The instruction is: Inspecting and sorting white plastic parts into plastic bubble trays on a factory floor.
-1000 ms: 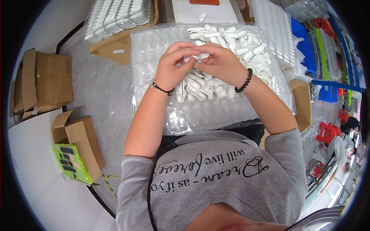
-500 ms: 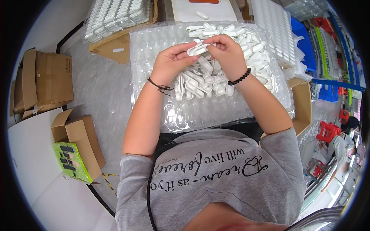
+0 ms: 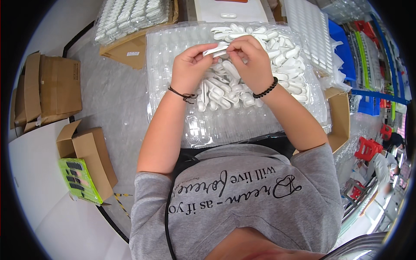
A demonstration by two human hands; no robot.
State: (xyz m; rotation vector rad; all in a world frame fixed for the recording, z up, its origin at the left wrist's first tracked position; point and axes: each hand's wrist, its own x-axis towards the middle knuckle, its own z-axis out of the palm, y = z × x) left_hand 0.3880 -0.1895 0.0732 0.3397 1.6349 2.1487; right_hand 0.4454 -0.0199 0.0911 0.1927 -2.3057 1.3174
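Between my two hands is a small white oblong plastic part (image 3: 216, 50), held above a heap of similar parts. My left hand (image 3: 193, 60) pinches its left end, thumb below and fingers behind. At its right end, my right hand (image 3: 247, 54) has thumb and fingertips closed on it; the fingers partly cover that end. Loose white oblong parts (image 3: 219, 93) lie piled under and to the right of my hands. They rest on a clear plastic blister tray (image 3: 242, 125) with rows of moulded pockets.
Stacked trays filled with white parts (image 3: 130, 19) stand at the far left on a cardboard box. Another white tray (image 3: 310, 34) leans at the far right by a blue bin (image 3: 340, 47). A single white part (image 3: 228, 15) lies on a white surface beyond. Open cartons (image 3: 93, 151) stand at left.
The held part has shifted slightly left and up, and its tilt has changed. My right hand has moved slightly up and left. The lone part at the back now lies straighter.
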